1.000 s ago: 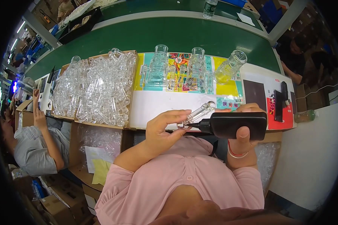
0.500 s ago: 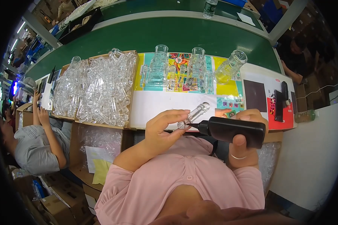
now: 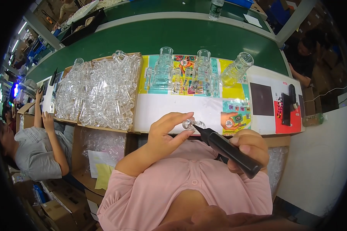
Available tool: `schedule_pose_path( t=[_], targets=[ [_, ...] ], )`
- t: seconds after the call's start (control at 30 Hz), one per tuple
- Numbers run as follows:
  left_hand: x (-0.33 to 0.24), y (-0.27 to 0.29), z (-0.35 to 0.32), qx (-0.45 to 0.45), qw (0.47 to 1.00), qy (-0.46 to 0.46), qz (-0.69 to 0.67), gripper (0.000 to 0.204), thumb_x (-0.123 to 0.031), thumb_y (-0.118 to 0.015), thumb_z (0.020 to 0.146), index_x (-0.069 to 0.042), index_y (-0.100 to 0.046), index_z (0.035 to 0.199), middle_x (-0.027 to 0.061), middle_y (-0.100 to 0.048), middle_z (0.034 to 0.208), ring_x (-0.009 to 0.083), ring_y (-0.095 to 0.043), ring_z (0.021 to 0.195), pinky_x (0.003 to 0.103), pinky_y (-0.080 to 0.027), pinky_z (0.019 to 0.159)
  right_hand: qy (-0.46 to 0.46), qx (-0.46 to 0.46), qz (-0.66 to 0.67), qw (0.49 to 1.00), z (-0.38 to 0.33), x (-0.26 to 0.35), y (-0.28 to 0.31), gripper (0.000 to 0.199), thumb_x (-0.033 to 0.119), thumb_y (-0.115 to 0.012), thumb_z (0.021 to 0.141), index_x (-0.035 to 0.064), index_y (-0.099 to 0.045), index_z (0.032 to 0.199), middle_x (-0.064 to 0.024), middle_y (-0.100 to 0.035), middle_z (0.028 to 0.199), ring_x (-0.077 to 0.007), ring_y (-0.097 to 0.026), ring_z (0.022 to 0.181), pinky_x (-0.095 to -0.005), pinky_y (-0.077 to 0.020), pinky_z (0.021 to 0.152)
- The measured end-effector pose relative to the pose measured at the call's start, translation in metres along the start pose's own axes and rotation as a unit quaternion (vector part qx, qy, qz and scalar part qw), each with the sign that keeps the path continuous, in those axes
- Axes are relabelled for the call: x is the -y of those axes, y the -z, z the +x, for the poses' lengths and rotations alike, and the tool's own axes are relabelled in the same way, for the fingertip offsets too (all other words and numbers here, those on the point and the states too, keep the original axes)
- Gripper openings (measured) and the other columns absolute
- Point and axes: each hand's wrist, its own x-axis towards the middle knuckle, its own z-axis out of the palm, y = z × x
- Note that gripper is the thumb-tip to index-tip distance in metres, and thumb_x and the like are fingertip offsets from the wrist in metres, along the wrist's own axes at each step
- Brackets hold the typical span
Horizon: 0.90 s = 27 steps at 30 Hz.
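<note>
My left hand (image 3: 164, 131) pinches a small clear plastic tube-like piece (image 3: 187, 124) between thumb and fingers. A black squeeze bottle (image 3: 229, 152) with a narrow tapered nozzle sits in my right hand (image 3: 252, 145), tilted with its base toward me. The nozzle tip is at the clear piece; I cannot tell whether it touches. Beyond my hands, taller clear ribbed cylinders (image 3: 164, 71) (image 3: 202, 73) stand on a colourful printed sheet (image 3: 185, 63). Another clear cylinder (image 3: 237, 69) leans at the right of them.
Cardboard trays (image 3: 137, 86) heaped with clear pieces (image 3: 108, 90) fill the left of the bench. Dark flat panel (image 3: 262, 99) and a red-and-white box (image 3: 295, 119) lie to the right. A person in a grey shirt (image 3: 42, 152) sits at my left.
The black bottle has swung from nearly level to steeply slanted, its base lowered toward me. My right hand has turned and dropped with it. The clear piece now points more toward the camera.
</note>
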Motion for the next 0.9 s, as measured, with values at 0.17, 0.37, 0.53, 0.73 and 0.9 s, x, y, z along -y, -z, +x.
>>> schedule_pose_path(
  t=[0.17,0.37,0.53,0.73,0.9],
  targets=[
    [0.005,-0.005,-0.01,0.025,0.968,0.124,-0.216,0.044,-0.001,-0.069,0.073,-0.002,-0.053,0.114,0.0086,-0.06,0.102,0.0163,-0.059,0.093,0.028,-0.047,0.082,0.049,-0.006,0.03,0.998,-0.003,-0.007,0.002,0.048,0.021,-0.074,0.071,0.0049,-0.044,0.105,-0.0135,-0.054,0.092,-0.0242,-0.058,0.069,-0.0317,-0.0491,0.058],
    [0.007,-0.001,-0.01,0.063,0.892,0.201,-0.4,0.046,0.002,-0.066,0.076,0.0,-0.042,0.116,0.0094,-0.057,0.101,0.0145,-0.058,0.093,0.027,-0.046,0.084,0.113,-0.001,0.029,0.993,0.001,-0.009,-0.001,0.048,0.021,-0.075,0.071,0.0036,-0.044,0.104,-0.0144,-0.055,0.092,-0.0243,-0.058,0.069,-0.0319,-0.0494,0.057],
    [0.01,-0.002,-0.013,0.031,0.944,0.13,-0.301,0.044,0.003,-0.068,0.074,0.001,-0.046,0.112,0.0095,-0.057,0.101,0.0162,-0.059,0.092,0.028,-0.047,0.083,0.08,0.011,0.01,0.997,0.003,-0.006,-0.001,0.042,0.026,-0.069,0.077,0.0063,-0.044,0.103,-0.0131,-0.055,0.091,-0.0238,-0.057,0.071,-0.0336,-0.0492,0.063],
    [0.012,-0.003,-0.013,0.015,0.971,0.094,-0.218,0.043,0.004,-0.069,0.072,0.001,-0.047,0.109,0.012,-0.059,0.1,0.0175,-0.059,0.094,0.029,-0.047,0.084,0.042,-0.021,0.042,0.998,0.0,-0.009,-0.001,0.048,0.014,-0.078,0.066,0.0012,-0.048,0.101,-0.0142,-0.057,0.088,-0.0261,-0.06,0.067,-0.033,-0.0494,0.055],
    [0.016,-0.003,-0.007,-0.018,0.99,0.049,-0.133,0.039,0.0,-0.069,0.072,-0.001,-0.054,0.108,0.0098,-0.057,0.098,0.0166,-0.059,0.087,0.029,-0.048,0.079,-0.21,-0.241,0.166,0.933,-0.012,-0.042,-0.027,0.04,0.035,-0.059,0.082,0.0024,-0.048,0.102,-0.0097,-0.055,0.086,-0.0206,-0.057,0.071,-0.0302,-0.0469,0.06]
  ],
)
